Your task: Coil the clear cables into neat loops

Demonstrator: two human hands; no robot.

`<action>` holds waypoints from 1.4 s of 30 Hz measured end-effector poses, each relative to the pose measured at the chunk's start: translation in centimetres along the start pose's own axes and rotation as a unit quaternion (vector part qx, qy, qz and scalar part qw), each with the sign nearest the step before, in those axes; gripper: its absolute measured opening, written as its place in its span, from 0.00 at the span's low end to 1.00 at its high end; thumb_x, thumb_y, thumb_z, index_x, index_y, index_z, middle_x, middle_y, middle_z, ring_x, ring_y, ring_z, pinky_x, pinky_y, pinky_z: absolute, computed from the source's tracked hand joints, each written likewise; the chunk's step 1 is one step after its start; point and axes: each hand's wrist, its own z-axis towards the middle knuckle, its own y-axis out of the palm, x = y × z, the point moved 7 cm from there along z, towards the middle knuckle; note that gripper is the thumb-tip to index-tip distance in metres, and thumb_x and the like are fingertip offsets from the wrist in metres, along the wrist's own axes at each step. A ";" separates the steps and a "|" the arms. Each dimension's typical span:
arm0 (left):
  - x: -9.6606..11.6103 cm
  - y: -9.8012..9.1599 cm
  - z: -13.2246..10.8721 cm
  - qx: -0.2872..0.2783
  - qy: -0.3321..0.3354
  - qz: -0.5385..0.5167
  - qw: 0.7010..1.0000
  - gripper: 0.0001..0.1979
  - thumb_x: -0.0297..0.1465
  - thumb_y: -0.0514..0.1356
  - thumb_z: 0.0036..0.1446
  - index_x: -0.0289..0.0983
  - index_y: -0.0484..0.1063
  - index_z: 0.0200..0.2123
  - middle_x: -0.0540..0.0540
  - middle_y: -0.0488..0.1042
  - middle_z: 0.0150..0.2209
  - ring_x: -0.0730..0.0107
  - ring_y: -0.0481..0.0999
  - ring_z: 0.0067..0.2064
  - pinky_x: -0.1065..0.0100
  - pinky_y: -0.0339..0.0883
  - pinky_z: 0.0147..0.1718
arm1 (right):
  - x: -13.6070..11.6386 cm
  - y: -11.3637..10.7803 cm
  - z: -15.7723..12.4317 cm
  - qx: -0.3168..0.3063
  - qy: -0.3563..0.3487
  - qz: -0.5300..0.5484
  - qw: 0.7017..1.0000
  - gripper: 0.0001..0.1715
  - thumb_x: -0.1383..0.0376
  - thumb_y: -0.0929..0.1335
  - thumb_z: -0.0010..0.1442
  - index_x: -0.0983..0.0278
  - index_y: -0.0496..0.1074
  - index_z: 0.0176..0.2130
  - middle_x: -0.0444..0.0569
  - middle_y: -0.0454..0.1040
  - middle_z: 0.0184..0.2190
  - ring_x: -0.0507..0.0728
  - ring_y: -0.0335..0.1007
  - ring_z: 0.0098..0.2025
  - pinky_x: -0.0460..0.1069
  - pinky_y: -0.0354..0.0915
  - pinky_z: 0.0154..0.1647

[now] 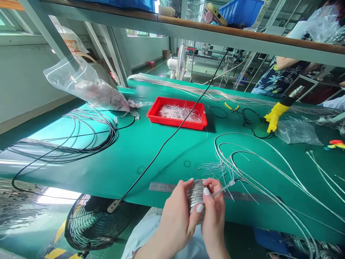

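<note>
Over the table's front edge, my left hand point(175, 212) is closed around a tightly wound bundle of grey cable point(196, 194). My right hand point(215, 210) grips the same bundle from the other side, with both thumbs pressing on its near face. A thin grey cable end with a pale tip point(231, 183) sticks out to the right past my right fingers. Under and behind my hands lies a steel ruler point(159, 186), partly hidden. Loose thin wire offcuts point(215, 168) lie just beyond my fingers.
A red tray point(175, 124) holds short white wires. Black cable coils point(107, 140) and a clear bag point(94, 91) lie left; grey cables point(269, 162), yellow-handled pliers point(232, 107) and a yellow heat gun point(277, 113) right. A shelf point(161, 22) crosses above. A person point(280, 73) stands beyond.
</note>
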 end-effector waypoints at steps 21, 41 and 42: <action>-3.2 -1.1 2.3 -0.023 -0.170 -0.089 0.981 0.18 0.48 0.44 0.67 0.41 0.61 0.38 0.49 0.72 0.30 0.64 0.69 0.30 0.64 0.60 0.31 | 5.4 -8.7 5.0 0.036 -0.046 -0.518 0.853 0.23 0.48 0.63 0.63 0.62 0.73 0.32 0.54 0.72 0.32 0.62 0.70 0.32 0.52 0.60 0.29; -6.1 -1.0 2.1 -0.011 -0.234 -0.280 0.931 0.20 0.51 0.49 0.64 0.41 0.57 0.31 0.57 0.53 0.24 0.75 0.57 0.24 0.72 0.66 0.24 | 0.7 -6.4 3.0 0.045 -0.119 -0.499 0.857 0.19 0.53 0.55 0.69 0.63 0.64 0.44 0.52 0.76 0.30 0.59 0.76 0.32 0.49 0.67 0.31; -6.1 -0.9 2.0 -0.015 -0.232 -0.270 0.934 0.20 0.51 0.49 0.64 0.41 0.58 0.31 0.57 0.53 0.24 0.75 0.57 0.24 0.72 0.65 0.24 | -0.2 -6.0 2.2 0.019 -0.117 -0.453 0.884 0.18 0.51 0.57 0.69 0.61 0.62 0.45 0.47 0.76 0.28 0.55 0.75 0.29 0.46 0.68 0.29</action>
